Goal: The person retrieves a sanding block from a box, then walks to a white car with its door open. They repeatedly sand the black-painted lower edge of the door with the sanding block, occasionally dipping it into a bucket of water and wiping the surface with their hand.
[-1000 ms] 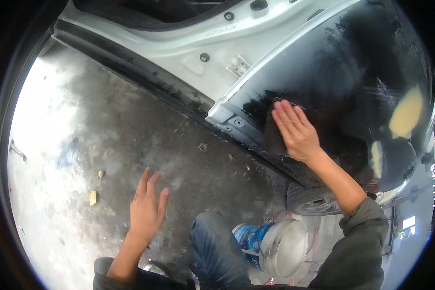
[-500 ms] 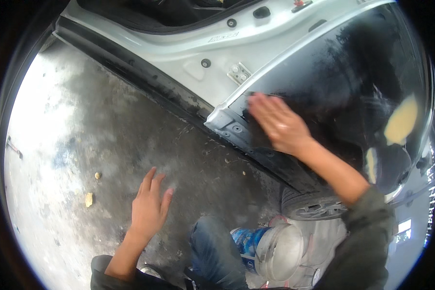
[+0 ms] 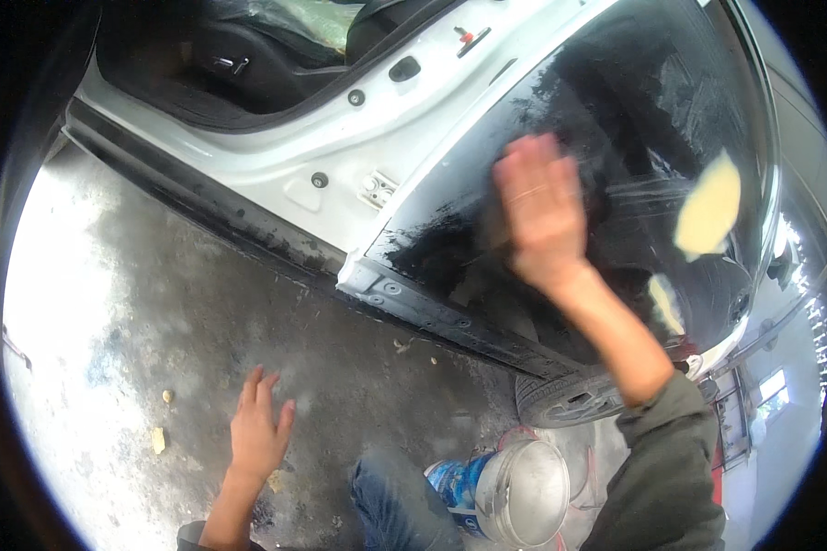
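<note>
My right hand (image 3: pixel 544 207) lies flat, fingers stretched out, against the dark rear panel (image 3: pixel 606 129) of a white car. Its fingers are smeared by motion, and whatever may lie under the palm is hidden. Dull grey streaks and glossy black patches cover the panel around it. To the right of this hand are a large pale-yellow filler patch (image 3: pixel 708 207) and a smaller filler patch (image 3: pixel 663 303). Lower left, my left hand (image 3: pixel 259 427) hangs over the floor, fingers apart, holding nothing.
The open doorway's sill (image 3: pixel 193 216) runs diagonally down to the wheel (image 3: pixel 570 401). Beside my knee (image 3: pixel 400 505) stands a blue-and-white bucket (image 3: pixel 535 496). Small yellowish scraps (image 3: pixel 159 441) lie on the stained concrete floor (image 3: pixel 322 367). Red tubing is near the bucket.
My right hand has slid from the panel's front edge farther onto its dark surface. My left hand hangs lower in view. The view has shifted, showing more of the car's interior.
</note>
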Tool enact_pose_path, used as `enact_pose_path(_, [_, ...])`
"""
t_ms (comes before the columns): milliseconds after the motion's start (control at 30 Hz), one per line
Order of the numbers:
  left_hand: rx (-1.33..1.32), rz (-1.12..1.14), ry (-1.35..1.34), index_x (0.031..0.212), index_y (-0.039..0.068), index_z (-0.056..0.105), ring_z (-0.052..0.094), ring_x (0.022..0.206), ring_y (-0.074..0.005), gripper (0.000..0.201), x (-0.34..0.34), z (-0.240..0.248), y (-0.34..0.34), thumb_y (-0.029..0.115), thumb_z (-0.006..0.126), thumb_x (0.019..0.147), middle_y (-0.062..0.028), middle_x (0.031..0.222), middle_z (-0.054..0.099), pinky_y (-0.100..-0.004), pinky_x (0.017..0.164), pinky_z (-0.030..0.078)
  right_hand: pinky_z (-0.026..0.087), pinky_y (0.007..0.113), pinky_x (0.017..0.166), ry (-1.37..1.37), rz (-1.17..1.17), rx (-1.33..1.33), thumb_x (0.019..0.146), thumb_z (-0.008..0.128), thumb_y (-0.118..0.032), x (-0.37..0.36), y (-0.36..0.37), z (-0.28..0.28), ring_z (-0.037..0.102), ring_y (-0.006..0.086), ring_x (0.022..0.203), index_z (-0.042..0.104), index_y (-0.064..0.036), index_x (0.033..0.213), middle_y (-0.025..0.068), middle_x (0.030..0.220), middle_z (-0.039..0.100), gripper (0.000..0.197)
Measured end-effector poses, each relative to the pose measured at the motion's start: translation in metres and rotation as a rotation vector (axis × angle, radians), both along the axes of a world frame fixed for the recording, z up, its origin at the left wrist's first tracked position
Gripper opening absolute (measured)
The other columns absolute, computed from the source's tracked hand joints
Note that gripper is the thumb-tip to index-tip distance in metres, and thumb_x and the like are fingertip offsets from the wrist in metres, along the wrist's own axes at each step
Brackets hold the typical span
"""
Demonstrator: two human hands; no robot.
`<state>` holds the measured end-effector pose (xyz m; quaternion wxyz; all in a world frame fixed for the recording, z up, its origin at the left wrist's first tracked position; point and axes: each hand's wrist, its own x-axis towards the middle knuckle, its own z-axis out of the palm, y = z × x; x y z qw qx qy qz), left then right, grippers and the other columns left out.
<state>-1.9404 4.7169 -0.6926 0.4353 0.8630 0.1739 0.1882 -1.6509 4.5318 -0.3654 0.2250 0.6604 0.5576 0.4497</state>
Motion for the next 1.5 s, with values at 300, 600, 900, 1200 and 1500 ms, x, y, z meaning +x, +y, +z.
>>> enact_pose_path(300, [0.007,0.006,0.095,0.137,0.002,0.051,0.055,0.129,-0.0458,0.05,-0.004,-0.011,0.007,0.019,0.069,0.093,-0.025,0.152,0.045,-0.0492,0.098,0.052,0.028,0.051,0.124,-0.152,0.084,0.002,0.086,0.06,-0.007,-0.013,0.026,0.095,0.035,0.0357,0.153,0.049,0.0024,0.15,0.0189,0.161,0.044,0.065])
enact_pose_path(600, [0.003,-0.05,0.038,0.138,0.004,0.049,0.06,0.123,-0.0448,0.054,0.013,0.004,-0.014,0.018,0.072,0.091,-0.0244,0.15,0.047,-0.0491,0.094,0.054,0.032,0.043,0.123,0.005,0.117,-0.341,0.085,0.06,-0.009,-0.01,0.032,-0.015,0.046,0.0268,0.148,0.058,-0.0015,0.145,0.015,0.155,0.052,0.061])
enact_pose_path(900, [-0.012,-0.041,0.001,0.138,0.005,0.049,0.06,0.121,-0.045,0.055,0.015,0.014,-0.013,0.017,0.072,0.09,-0.0235,0.149,0.049,-0.0486,0.094,0.055,0.03,0.047,0.124,0.033,0.139,-0.128,0.089,0.053,-0.009,0.001,0.037,-0.051,0.044,0.0292,0.149,0.059,0.001,0.142,0.0167,0.156,0.052,0.054])
enact_pose_path(1200, [0.01,0.004,0.028,0.138,0.007,0.049,0.064,0.116,-0.0454,0.055,0.012,0.008,-0.006,0.017,0.073,0.09,-0.0233,0.149,0.049,-0.0488,0.091,0.056,0.027,0.047,0.125,-0.132,0.135,0.14,0.09,0.064,-0.012,-0.007,0.046,0.062,0.039,0.0285,0.152,0.053,-0.0019,0.149,0.0152,0.16,0.046,0.061])
enact_pose_path(1500, [0.03,0.007,0.006,0.138,0.004,0.049,0.063,0.117,-0.0466,0.056,0.012,-0.005,0.003,0.016,0.073,0.09,-0.0258,0.148,0.05,-0.0494,0.092,0.055,0.034,0.046,0.122,-0.062,0.21,0.041,0.086,0.061,-0.003,-0.01,0.052,0.063,0.048,0.0312,0.145,0.054,-0.0031,0.148,0.0165,0.152,0.055,0.062])
